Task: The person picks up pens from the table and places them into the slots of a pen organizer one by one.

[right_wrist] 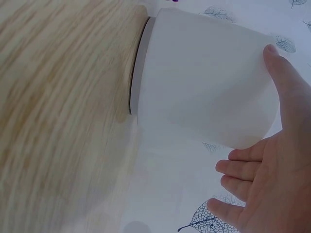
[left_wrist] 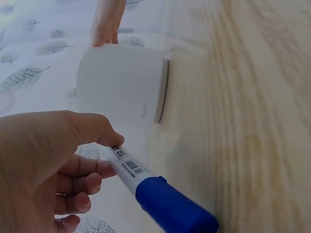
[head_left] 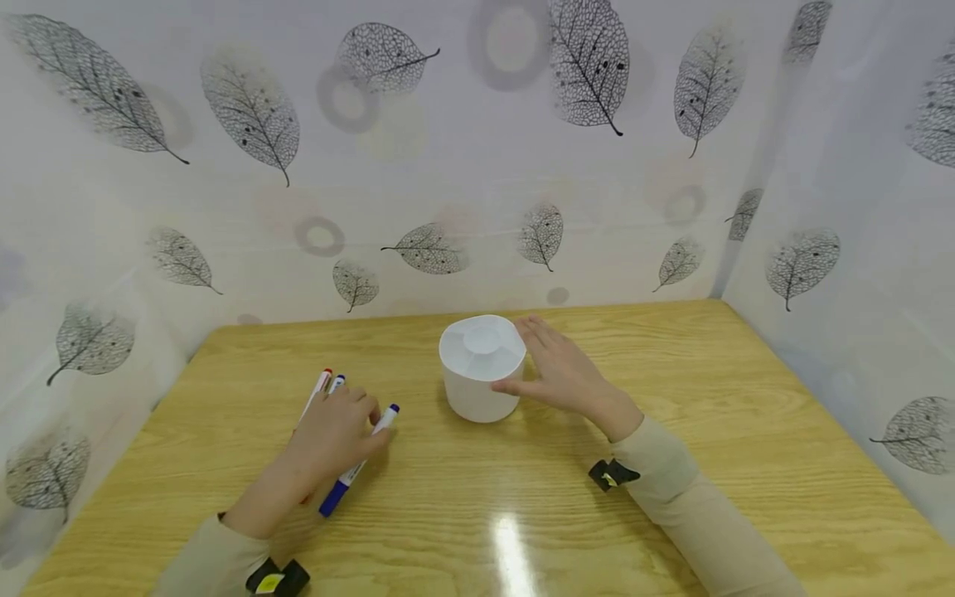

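Note:
Between thumb and fingertips, my left hand (head_left: 332, 435) pinches a white marker with a blue cap (head_left: 333, 499); the cap slants down toward me, and a barcode label shows on the barrel (left_wrist: 130, 167) in the left wrist view. My right hand (head_left: 563, 369) is at the right side of a white divided pen holder (head_left: 481, 400), which stands upright on the table. Its thumb (right_wrist: 279, 63) lies at the rim and the index fingertip is close to the wall, while the other fingers extend loosely apart from it.
Beyond the left hand, a red-ended marker (head_left: 319, 385) and a blue-ended marker (head_left: 337, 382) lie on the wooden table (head_left: 448, 514), partly hidden by that hand. Leaf-patterned white sheeting (head_left: 477, 166) rises behind the table and at both sides.

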Action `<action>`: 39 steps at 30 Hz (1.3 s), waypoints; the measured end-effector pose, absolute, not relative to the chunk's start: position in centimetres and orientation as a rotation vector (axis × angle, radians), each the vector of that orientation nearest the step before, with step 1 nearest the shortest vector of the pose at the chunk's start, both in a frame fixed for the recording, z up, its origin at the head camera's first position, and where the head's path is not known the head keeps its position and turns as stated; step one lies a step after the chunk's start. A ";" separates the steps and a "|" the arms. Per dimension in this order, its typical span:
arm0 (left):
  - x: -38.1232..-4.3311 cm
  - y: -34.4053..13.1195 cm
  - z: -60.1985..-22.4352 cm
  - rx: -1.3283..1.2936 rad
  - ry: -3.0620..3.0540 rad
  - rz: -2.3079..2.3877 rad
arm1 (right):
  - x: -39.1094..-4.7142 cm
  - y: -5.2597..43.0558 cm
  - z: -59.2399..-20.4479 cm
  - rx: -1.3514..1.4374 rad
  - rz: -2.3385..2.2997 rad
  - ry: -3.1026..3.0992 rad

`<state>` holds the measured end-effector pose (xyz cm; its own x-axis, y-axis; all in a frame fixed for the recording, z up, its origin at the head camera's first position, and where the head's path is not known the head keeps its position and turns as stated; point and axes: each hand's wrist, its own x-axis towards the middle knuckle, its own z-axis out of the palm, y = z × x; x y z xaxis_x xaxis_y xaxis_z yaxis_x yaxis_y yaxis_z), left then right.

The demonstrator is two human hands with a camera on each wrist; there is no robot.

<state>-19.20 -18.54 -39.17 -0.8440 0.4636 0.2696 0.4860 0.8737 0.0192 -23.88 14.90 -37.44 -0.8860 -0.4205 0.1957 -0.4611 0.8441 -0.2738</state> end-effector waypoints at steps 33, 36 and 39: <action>-22.4 -13.7 -31.1 -0.640 -2.381 -0.271 | -23.9 14.7 -37.3 0.680 0.504 -2.901; -22.5 -13.6 -30.4 -0.620 -2.348 -0.308 | -24.0 14.7 -37.4 0.671 0.498 -2.910; -22.5 -13.5 -29.8 -0.608 -2.319 -0.336 | -24.0 14.7 -37.5 0.669 0.491 -2.914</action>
<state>-22.46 -13.54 -29.83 -0.6406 0.3300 0.6934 0.5131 0.8558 0.0668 -24.03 14.71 -37.53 -0.8965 -0.4055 0.1783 -0.4415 0.8504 -0.2860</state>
